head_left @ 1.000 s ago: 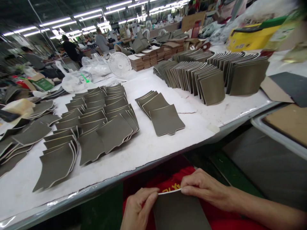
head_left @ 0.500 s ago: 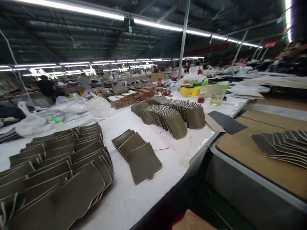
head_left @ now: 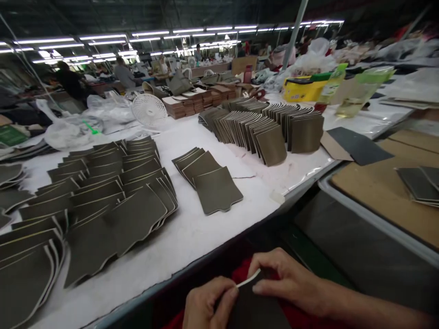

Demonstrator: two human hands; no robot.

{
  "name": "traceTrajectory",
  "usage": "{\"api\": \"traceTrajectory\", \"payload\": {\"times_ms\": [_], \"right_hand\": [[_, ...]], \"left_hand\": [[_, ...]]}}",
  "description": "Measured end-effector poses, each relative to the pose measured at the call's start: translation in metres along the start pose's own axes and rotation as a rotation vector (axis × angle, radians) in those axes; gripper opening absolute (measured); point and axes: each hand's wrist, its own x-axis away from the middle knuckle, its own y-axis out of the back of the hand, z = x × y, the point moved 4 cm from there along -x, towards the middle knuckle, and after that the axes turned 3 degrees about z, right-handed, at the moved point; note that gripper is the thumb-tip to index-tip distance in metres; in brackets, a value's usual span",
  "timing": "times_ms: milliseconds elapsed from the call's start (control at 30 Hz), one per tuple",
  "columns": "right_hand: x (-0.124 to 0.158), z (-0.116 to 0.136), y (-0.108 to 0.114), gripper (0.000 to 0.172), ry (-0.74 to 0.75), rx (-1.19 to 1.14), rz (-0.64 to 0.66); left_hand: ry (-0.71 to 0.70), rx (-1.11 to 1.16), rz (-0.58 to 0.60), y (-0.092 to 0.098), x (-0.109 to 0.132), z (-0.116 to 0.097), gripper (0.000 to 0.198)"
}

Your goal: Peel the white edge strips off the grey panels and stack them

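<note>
At the bottom, my left hand (head_left: 210, 304) pinches the left end of the pale edge of a dark olive piece (head_left: 255, 304). My right hand (head_left: 290, 281) grips the same edge at its right end, thumb in front and fingers behind. The piece hangs below both hands, its lower part cut off by the frame. Beyond the hands, a few olive pieces (head_left: 218, 189) lie overlapped on the white table (head_left: 192, 244). Overlapping rows of larger olive pieces (head_left: 137, 214) spread on the left. Fanned rows of small olive pieces (head_left: 270, 141) stand farther back.
A white round fan grille (head_left: 149, 111), brown stacks (head_left: 192, 106), a yellow box (head_left: 303, 89) and bottles (head_left: 363, 93) stand at the back. A brown board (head_left: 387, 192) holding dark pieces (head_left: 420, 183) is on the right. People appear in the distance.
The view has tilted down and shifted. Earlier only part of one hand showed at the bottom; now both hands are in view, holding an olive piece.
</note>
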Motion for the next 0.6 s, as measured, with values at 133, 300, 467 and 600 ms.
{"api": "traceTrajectory", "payload": {"times_ms": [133,300,467,600], "right_hand": [[-0.003,-0.011,-0.004,0.024,0.020,0.046,-0.023],[-0.003,-0.013,-0.008,0.031,0.058,0.198,-0.050],[-0.003,-0.016,-0.010,0.041,0.030,0.289,-0.074],[-0.002,-0.011,-0.008,0.045,0.038,0.259,-0.086]], "left_hand": [[-0.049,-0.010,-0.006,-0.001,0.001,-0.003,0.034],[-0.046,-0.001,-0.020,-0.010,0.000,0.005,0.033],[-0.005,0.045,-0.019,-0.017,-0.002,0.013,0.043],[0.007,0.018,-0.015,-0.019,-0.004,0.017,0.050]]}}
